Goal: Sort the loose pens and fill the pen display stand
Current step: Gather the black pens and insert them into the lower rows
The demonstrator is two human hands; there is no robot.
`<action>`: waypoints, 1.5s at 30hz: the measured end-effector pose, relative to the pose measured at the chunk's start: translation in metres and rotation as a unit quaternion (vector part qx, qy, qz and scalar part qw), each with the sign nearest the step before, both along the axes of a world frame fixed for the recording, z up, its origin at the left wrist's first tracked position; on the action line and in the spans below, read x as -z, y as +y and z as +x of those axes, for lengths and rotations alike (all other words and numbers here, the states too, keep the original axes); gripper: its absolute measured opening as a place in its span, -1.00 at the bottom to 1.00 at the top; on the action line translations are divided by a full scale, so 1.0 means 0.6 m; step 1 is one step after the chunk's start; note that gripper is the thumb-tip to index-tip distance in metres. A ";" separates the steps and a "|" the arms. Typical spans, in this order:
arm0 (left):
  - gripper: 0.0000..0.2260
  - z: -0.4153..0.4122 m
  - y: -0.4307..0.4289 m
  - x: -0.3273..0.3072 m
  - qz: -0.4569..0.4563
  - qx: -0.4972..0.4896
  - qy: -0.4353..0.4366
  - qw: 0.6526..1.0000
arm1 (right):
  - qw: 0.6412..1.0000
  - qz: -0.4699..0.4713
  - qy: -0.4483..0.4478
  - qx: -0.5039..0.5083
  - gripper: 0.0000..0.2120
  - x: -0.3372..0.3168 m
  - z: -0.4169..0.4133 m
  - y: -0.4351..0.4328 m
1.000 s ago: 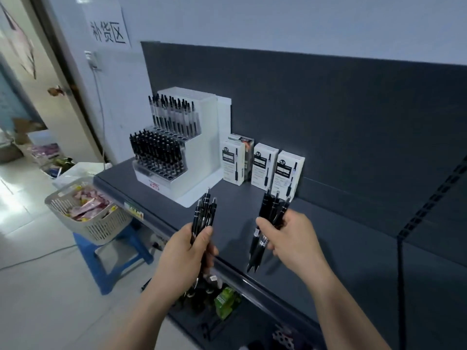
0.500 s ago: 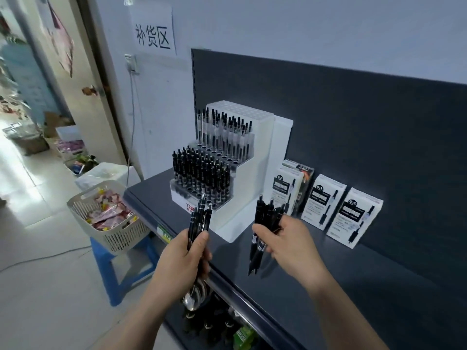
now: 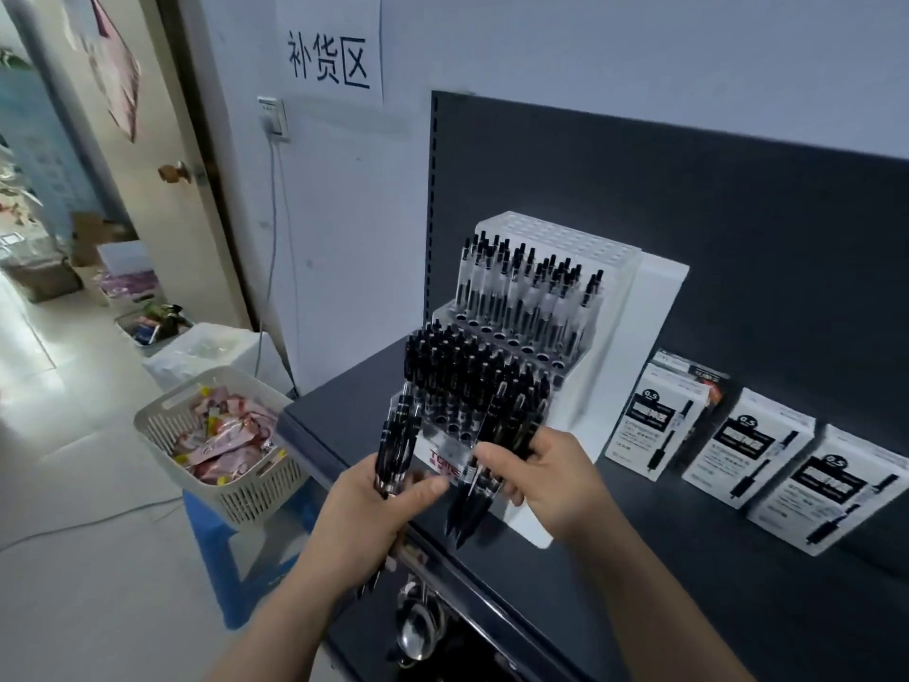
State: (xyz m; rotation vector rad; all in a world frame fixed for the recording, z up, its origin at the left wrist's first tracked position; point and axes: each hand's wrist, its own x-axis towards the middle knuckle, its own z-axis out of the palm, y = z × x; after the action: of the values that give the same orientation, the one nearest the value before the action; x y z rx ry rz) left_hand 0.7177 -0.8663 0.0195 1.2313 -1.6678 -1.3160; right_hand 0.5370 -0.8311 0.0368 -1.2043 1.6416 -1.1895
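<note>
Currently the left hand (image 3: 374, 509) and right hand (image 3: 546, 479) are each gripping black pens (image 3: 399, 435) just in front of the pen display stand (image 3: 615, 307), so slotting 1 pen at a time, tip-down, is looking wisest.

Pen display stand (image 3: 654, 307) was smooth white plastic with a faint sheen and a clear acrylic front lip. Upper-tier pens (image 3: 521, 297) had frosted translucent barrels with black plastic tops. Lower-tier pens (image 3: 467, 366) and loose pens (image 3: 396, 435) were glossy black plastic, with clear barrel sections on the loose ones. Shelf (image 3: 688, 583) and back panel (image 3: 738, 214) carried a matt dark grey coat and looked like painted metal. Pen boxes (image 3: 649, 425) were white printed card, slightly satin. Basket (image 3: 236, 489) was slotted cream plastic holding glossy packets (image 3: 221, 435). Stool (image 3: 211, 543) was blue plastic, the sign (image 3: 329, 46) matt white paper, the door knob (image 3: 172, 172) brassy metal, and the floor (image 3: 74, 583) smooth and pale with a light sheen.
</note>
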 end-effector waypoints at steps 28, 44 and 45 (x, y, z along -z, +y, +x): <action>-0.82 0.094 -0.140 -0.011 0.072 0.135 0.025 0.988 | 0.982 -0.057 -0.162 0.073 -0.80 -0.010 0.104 -0.069; -0.88 0.120 -0.171 0.021 0.027 0.012 0.026 0.999 | 0.932 -0.171 0.222 0.231 -0.90 -0.009 0.090 -0.119; -0.87 0.122 -0.172 0.022 0.029 0.013 0.027 0.999 | 0.929 -0.176 0.235 0.227 -0.88 -0.010 0.089 -0.121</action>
State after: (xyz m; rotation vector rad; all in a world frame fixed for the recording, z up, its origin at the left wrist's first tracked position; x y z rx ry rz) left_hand 0.7908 -0.9693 0.0063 1.1993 -1.6233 -1.4105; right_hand 0.5902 -0.9039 0.0429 -1.4615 2.2168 -1.6245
